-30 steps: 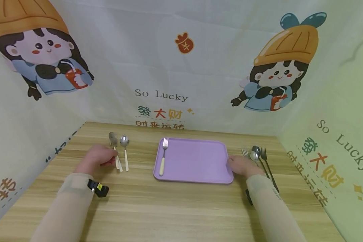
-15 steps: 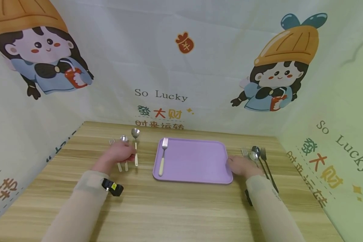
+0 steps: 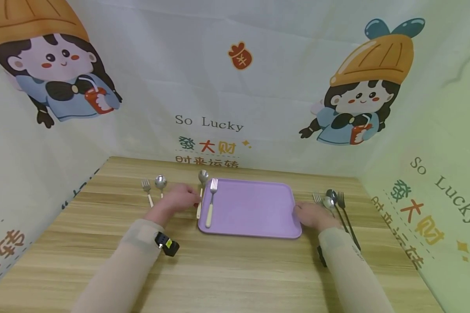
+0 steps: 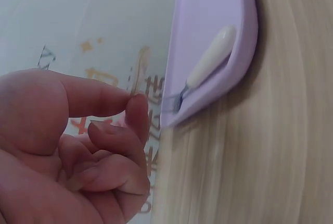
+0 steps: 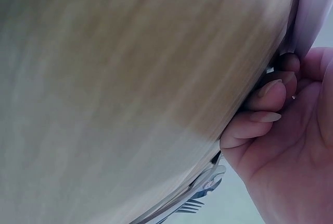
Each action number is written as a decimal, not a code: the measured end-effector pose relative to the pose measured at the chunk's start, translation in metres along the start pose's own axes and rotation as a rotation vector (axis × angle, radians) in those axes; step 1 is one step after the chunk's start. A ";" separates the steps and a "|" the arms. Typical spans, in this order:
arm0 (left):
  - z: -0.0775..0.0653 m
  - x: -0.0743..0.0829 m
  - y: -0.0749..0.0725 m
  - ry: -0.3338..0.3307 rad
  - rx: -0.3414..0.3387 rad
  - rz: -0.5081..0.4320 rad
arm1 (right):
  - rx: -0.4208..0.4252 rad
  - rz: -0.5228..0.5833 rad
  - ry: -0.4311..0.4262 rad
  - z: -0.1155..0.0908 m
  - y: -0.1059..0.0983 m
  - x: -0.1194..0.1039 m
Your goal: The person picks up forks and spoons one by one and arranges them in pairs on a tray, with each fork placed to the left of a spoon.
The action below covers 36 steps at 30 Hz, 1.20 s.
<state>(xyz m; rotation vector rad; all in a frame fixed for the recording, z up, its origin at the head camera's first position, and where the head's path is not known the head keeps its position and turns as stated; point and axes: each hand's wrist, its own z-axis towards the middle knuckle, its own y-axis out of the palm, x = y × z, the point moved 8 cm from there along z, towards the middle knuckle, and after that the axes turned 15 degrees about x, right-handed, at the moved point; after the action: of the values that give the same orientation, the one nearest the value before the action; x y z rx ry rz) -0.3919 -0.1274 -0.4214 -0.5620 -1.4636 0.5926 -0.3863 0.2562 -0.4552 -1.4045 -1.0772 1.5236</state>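
My left hand [image 3: 179,199] pinches a spoon [image 3: 203,176] by its cream handle, close beside the left rim of a purple tray [image 3: 254,213]. In the left wrist view, thumb and forefinger meet on the blurred handle [image 4: 140,67], and the other fingers curl below. A fork [image 3: 210,213] with a cream handle lies along the tray's left side, its tines toward the back wall. At the opposite side, my right hand [image 3: 312,214] grips the tray's right rim. The right wrist view has those fingers curled at the edge of the tray [image 5: 315,5], the fingertips partly hidden.
To the left, a fork [image 3: 146,185] and another spoon [image 3: 161,181] lie on the wooden table [image 3: 239,274], handles partly behind my left hand. Beyond my right hand lie a dark fork [image 3: 341,200], two spoons and a lighter fork. A printed cloth [image 3: 274,100] hangs around the table.
My left hand has moved right from the cutlery on the left, carrying the spoon to the tray's left rim. My right hand stays on the tray.
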 end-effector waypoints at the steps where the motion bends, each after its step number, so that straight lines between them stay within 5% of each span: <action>1: 0.001 0.002 0.004 0.000 -0.001 -0.002 | 0.001 0.001 0.001 0.000 0.000 0.000; 11: -0.002 0.025 0.035 0.001 -0.028 -0.009 | 0.001 -0.001 -0.008 0.000 0.001 0.001; 18: -0.003 0.035 0.051 -0.011 -0.031 0.142 | 0.005 -0.014 -0.012 0.001 0.000 0.001; 22: -0.007 0.038 0.054 -0.064 -0.015 0.151 | 0.008 -0.009 -0.015 0.001 0.000 0.000; 29: -0.008 0.046 0.056 -0.018 0.033 0.249 | 0.011 -0.005 -0.024 0.002 0.000 -0.001; 36: -0.010 0.047 0.056 -0.041 0.057 0.293 | 0.010 -0.013 -0.025 0.001 -0.001 -0.001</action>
<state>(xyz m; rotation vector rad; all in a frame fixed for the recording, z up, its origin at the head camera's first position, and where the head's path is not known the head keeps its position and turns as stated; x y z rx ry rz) -0.3826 -0.0540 -0.4253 -0.7297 -1.4082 0.8771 -0.3876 0.2551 -0.4540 -1.3729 -1.0905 1.5389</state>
